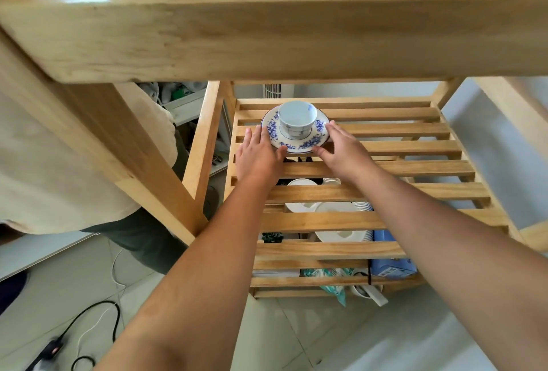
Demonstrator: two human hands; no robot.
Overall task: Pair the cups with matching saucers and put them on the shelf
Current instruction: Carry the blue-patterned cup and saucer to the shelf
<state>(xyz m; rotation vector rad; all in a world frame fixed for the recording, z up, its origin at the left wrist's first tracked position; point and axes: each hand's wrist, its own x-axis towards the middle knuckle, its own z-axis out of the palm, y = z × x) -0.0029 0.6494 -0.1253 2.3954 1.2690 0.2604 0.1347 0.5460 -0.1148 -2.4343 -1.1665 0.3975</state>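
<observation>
A white cup (pixel 296 119) with a thin blue pattern stands upright on a white saucer (pixel 299 143) with blue flowers. The pair rests at the far left of a slatted wooden shelf (pixel 400 169). My left hand (pixel 257 154) touches the saucer's left rim, thumb on the near edge. On the opposite rim lies my right hand (pixel 341 148), its thumb also at the near edge. Both hands grip the saucer from the sides.
A thick wooden tabletop (pixel 267 29) overhangs the shelf. Under the slats a lower shelf holds white dishes (pixel 335 216), striped cups (pixel 363 207) and a blue box (pixel 388 267). Another person in a beige shirt (pixel 59 163) stands at left. A black cable (pixel 89 317) lies on the tiled floor.
</observation>
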